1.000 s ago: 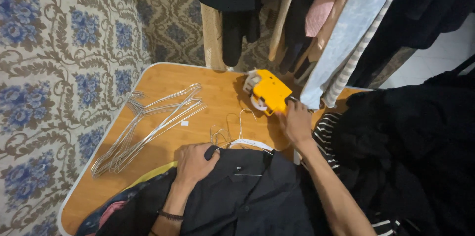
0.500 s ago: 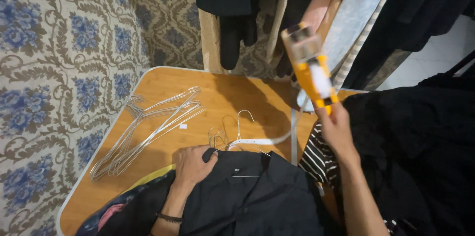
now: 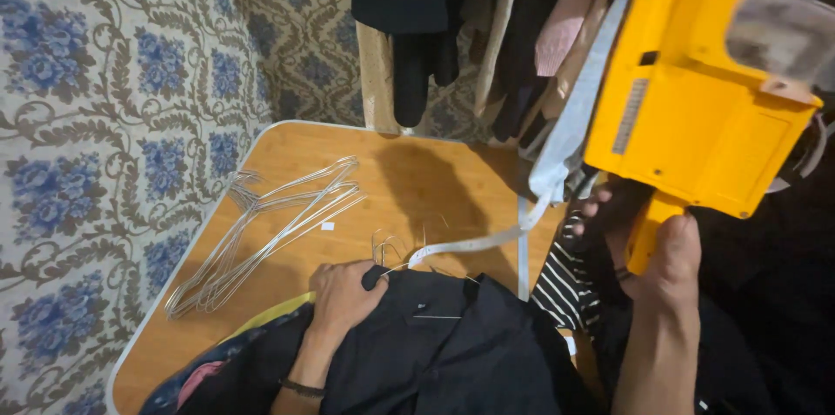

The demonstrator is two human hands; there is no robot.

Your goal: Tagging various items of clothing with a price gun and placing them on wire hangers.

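Fingers of our right hand (image 3: pixel 657 263) wrap tightly round the grip of the yellow label gun (image 3: pixel 696 110), which we hold up close to the camera, well above the table (image 3: pixel 287 154). Its body is boxy, smooth hard plastic, with a clear cover at the top corner that shows blurred. A white strip of backing paper (image 3: pixel 474 244) trails from near the gun down toward the shirt.

Our left hand (image 3: pixel 344 297) rests on the collar area of the black shirt (image 3: pixel 435 354), fingers curled loosely and pressing the cloth down; whether they pinch anything we cannot tell. The shirt lies at the near edge of the table, soft and matte, with a wire hanger hook (image 3: pixel 387 250) poking out just past the collar.

Judging by how things lie, the shirt is already on its hanger and the gun is in hand but not at the cloth, so any tagging looks not yet done. A loose bundle of thin silver wire hangers (image 3: pixel 261 232) lies on the bare orange wood to the left, apart from the shirt. A small white sticker (image 3: pixel 325 225) sits beside them. Hanging garments (image 3: pixel 487 23) crowd the far side.
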